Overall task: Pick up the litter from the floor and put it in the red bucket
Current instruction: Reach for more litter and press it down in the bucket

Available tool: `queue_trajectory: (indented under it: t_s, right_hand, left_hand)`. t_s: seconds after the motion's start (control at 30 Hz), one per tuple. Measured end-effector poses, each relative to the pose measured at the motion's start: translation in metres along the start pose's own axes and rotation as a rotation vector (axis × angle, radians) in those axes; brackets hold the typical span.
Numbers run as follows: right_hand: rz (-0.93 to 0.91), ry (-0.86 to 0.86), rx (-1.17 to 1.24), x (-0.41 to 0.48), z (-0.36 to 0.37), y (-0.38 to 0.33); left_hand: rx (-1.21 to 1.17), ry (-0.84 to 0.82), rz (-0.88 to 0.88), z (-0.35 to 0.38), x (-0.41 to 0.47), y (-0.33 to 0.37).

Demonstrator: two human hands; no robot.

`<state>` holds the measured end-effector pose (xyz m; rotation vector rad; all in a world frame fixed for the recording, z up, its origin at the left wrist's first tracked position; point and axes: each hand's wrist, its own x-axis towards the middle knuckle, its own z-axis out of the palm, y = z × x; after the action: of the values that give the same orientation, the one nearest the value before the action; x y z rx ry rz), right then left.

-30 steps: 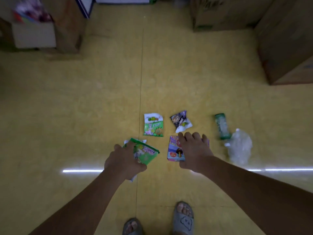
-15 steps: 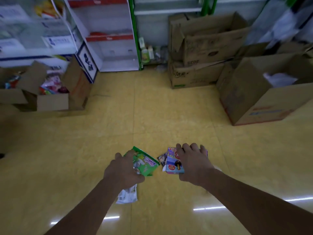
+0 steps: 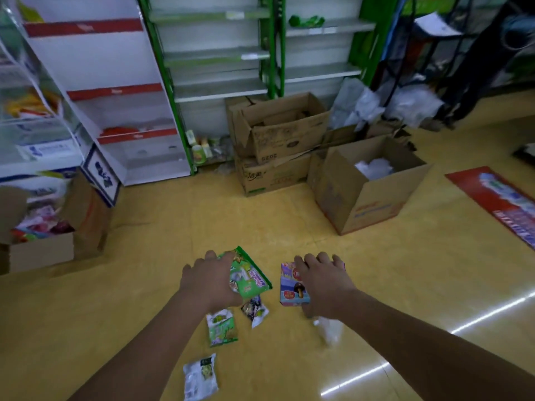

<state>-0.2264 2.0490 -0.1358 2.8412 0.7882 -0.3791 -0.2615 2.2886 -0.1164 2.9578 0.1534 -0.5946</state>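
My left hand (image 3: 207, 280) grips a green snack packet (image 3: 249, 277) and holds it above the yellow floor. My right hand (image 3: 321, 282) grips a purple and blue carton (image 3: 289, 285), also lifted. On the floor below them lie a light green wrapper (image 3: 222, 328), a dark wrapper with white edge (image 3: 254, 311), a white packet (image 3: 200, 377) and a crumpled clear plastic bag (image 3: 328, 331). No red bucket is in view.
Open cardboard boxes (image 3: 367, 186) stand ahead and right, stacked boxes (image 3: 275, 146) against green shelving (image 3: 220, 68). A box of goods (image 3: 43, 235) sits at left under white shelves. A red floor sticker (image 3: 498, 204) lies far right.
Both hands have lifted the green packet and the carton off the floor, and my view has tilted up from the floor to the shelves and boxes.
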Motion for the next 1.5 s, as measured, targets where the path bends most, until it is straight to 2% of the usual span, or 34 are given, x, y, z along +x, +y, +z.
queue_trajectory:
  t_s: [0.27,0.6,1.03,1.5]
  right_hand:
    - [0.167,0.097,0.016,-0.051,-0.04,-0.015]
    - [0.375,0.12,0.039,-0.14,-0.037,-0.042]
    - [0.683,0.115,0.055,-0.255,-0.019,-0.031]
    - [1.038,0.134,0.121,-0.451,0.023,-0.04]
  left_hand:
    - [0.062,0.086,0.234,-0.042,-0.033,0.004]
    - [0.156,0.158,0.502,-0.052,-0.063,0.028]
    - [0.253,0.168,0.815,-0.051,-0.103,0.133]
    - [0.278,0.119,1.124,0.006,-0.224,0.257]
